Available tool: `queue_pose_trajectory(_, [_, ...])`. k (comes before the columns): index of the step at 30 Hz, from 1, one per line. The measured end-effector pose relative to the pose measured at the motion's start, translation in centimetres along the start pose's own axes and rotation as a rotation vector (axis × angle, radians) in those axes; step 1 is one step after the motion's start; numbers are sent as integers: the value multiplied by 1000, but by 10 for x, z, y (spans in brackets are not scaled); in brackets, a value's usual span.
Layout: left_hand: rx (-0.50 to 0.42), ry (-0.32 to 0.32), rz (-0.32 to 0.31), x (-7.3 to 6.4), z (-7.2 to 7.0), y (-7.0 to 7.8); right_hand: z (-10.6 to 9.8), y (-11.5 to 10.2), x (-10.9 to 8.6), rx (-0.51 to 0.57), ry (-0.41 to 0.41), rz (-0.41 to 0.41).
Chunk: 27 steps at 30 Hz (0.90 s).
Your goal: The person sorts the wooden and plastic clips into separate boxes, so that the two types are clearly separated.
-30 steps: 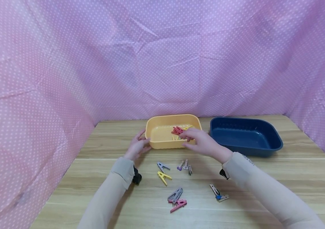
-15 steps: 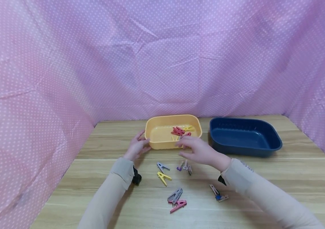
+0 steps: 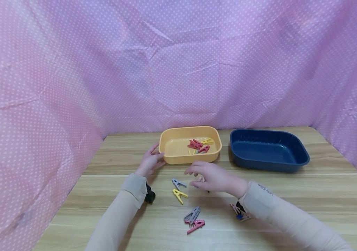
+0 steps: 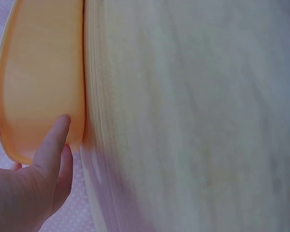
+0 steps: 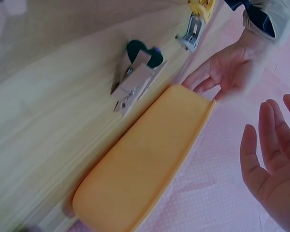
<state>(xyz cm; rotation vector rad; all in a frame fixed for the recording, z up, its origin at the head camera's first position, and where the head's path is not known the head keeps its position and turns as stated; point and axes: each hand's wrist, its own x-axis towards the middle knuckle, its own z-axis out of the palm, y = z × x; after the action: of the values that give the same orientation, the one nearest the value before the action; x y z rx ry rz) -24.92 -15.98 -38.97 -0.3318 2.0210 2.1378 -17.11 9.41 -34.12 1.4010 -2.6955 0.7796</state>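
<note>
Head view: our left hand braces the left end of the yellow tub, fingers spread against it, not clenched; tub sits toward the back of the table, mouth up, long axis left to right, red clips in its right part; our right hand hangs in front of it, over the small wooden clips, thumb and fingers parted, gripping nothing we can see; it mostly covers that bunch from above, so we could miss or pinch two together; left wrist view: fingers lie nearly straight on the tub wall; pressure we can't tell; a hard push could skid or twist the tub, since only one end is braced; right wrist view: right fingers are released and spread; wooden clips sit in a tight bunch near the tub's front wall, slanting lower left to upper right in this view; a dark heart-shaped piece and overlap mean we can't tell which way each tip points; catching the heart alone could let a clip swing or drop.
</note>
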Motion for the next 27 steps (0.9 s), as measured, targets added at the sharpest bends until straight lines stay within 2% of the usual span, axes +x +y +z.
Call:
queue_pose_trajectory(11, [4,10,0,-3,1,0,11,-9,-1,27,-107,32])
queue_pose_trajectory(21, [20,15,-6,-4,1,0,24,-10,-3,28,-157,-77])
queue_pose_trajectory(27, [19,14,2,-4,1,-1,29,-15,-4,9,-267,-14])
